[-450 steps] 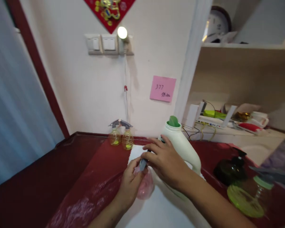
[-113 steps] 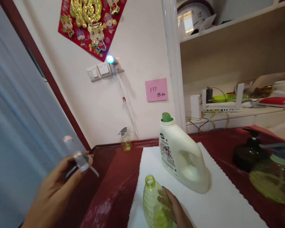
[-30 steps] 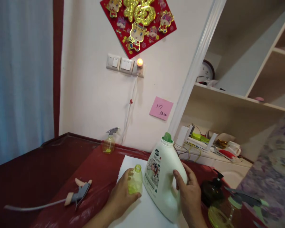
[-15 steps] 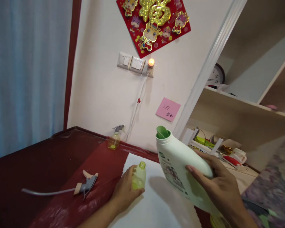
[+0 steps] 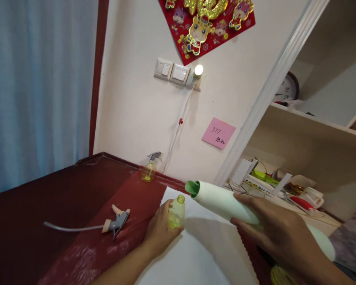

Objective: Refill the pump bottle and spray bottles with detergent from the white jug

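Note:
My left hand (image 5: 160,230) is wrapped round a small yellow-green bottle (image 5: 177,211) with an open neck, standing upright on a white mat (image 5: 201,253). My right hand (image 5: 280,236) grips a big white detergent jug (image 5: 222,202) and holds it tipped almost level. The jug's green spout points left and sits just above and right of the small bottle's mouth. A detached grey spray head (image 5: 115,221) with its long tube lies on the red cover (image 5: 106,249) to the left.
A second small spray bottle (image 5: 150,168) stands by the wall at the back. A pink note (image 5: 218,132) and switches (image 5: 173,72) are on the wall. To the right, shelves hold a router (image 5: 256,178), a clock (image 5: 287,88) and clutter. A curtain hangs at left.
My right hand has lifted the jug off the mat and tipped it from upright to nearly level, spout toward the small bottle. My left hand keeps its hold on that bottle.

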### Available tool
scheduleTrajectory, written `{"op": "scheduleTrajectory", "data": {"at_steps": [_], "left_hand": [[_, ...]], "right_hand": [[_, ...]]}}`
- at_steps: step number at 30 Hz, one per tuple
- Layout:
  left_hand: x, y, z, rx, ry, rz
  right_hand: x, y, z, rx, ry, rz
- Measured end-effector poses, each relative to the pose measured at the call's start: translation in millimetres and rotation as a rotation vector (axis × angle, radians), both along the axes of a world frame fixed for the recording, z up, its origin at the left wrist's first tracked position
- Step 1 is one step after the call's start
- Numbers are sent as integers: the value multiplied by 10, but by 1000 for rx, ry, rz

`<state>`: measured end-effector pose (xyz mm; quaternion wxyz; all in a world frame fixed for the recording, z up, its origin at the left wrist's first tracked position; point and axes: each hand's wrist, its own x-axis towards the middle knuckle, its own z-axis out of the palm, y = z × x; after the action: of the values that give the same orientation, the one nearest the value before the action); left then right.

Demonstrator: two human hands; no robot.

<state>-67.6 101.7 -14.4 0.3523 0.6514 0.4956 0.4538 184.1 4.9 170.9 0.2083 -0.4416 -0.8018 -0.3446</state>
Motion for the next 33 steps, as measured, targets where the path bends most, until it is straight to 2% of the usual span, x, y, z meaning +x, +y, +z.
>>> {"op": "scheduleTrajectory", "data": {"at_steps": [8,19,33], "left_hand": [[-2,-8,10,-4,29,-8],[-2,-6,19,13,49,-20],[-1,-7,51,9,119,-29]], "right_hand": [[76,12,-106,54,-201,-32],[87,65,-221,20,-246,-41],[27,93,-177,43,-293,-49]]}}
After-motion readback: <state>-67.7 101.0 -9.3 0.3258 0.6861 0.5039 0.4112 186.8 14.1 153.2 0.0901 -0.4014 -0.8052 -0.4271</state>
